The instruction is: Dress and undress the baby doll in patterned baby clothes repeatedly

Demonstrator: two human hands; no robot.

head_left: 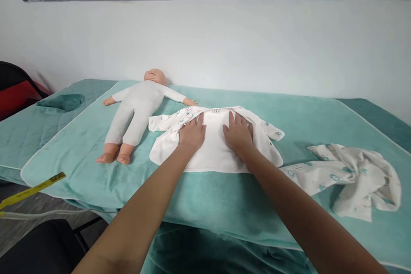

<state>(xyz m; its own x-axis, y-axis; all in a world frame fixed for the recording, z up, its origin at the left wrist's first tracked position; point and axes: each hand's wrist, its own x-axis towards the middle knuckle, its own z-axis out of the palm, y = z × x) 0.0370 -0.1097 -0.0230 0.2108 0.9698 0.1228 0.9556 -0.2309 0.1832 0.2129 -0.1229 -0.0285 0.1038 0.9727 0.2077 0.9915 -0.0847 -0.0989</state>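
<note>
A white baby top [213, 150] with a green and orange print on its sleeves lies spread open, its plain inside facing up and a small label at the neckline. My left hand [192, 132] rests flat on its left half, fingers stretched toward the collar. On the right half lies my right hand [238, 132], fingers apart and pointing away from me. Just left of the top, a baby doll [141, 102] in a white cloth body lies on its back, one hand close to the collar. Crumpled printed baby clothing [362, 175] is at the right.
A green plush cover [218, 205] spreads over the bed, against a white wall [224, 47]. At the far left is a green pillow-like hollow [62, 102]. A yellow tag [35, 190] on a cable and a black chair [41, 248] are at lower left.
</note>
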